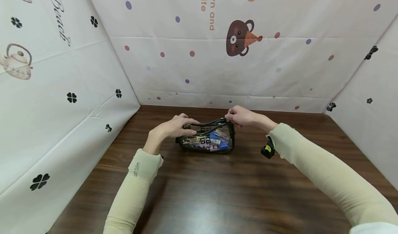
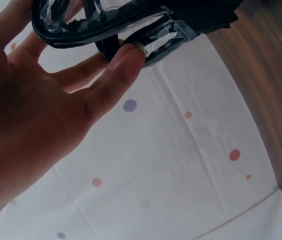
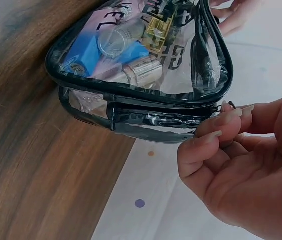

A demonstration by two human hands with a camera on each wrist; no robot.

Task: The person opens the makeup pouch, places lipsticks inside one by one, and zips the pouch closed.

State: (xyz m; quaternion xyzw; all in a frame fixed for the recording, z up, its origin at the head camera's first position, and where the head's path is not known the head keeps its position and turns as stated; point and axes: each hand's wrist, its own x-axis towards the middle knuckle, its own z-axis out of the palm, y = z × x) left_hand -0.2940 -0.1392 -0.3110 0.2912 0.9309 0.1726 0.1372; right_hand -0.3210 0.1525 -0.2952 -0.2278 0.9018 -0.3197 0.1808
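A clear toiletry bag (image 1: 203, 147) with black trim and dark lettering stands upright on the table, its top partly unzipped. Through its plastic show a blue item (image 3: 83, 52), a clear cylindrical container (image 3: 121, 39) and a gold-coloured piece (image 3: 157, 31). My left hand (image 1: 174, 127) holds the bag's left end, thumb and fingers on either side of the top opening. At the upper right corner, my right hand (image 1: 242, 116) pinches the small dark zipper pull (image 3: 231, 105). Part of the opening is hidden by the left fingers.
The dark wood table (image 1: 199, 192) stretches in front of the bag. A white printed sheet (image 1: 186, 68) rises close behind it, with more sheeting at left (image 1: 62, 123) and right (image 1: 373, 116). A black band with a yellow mark (image 1: 268, 149) sits at the right wrist.
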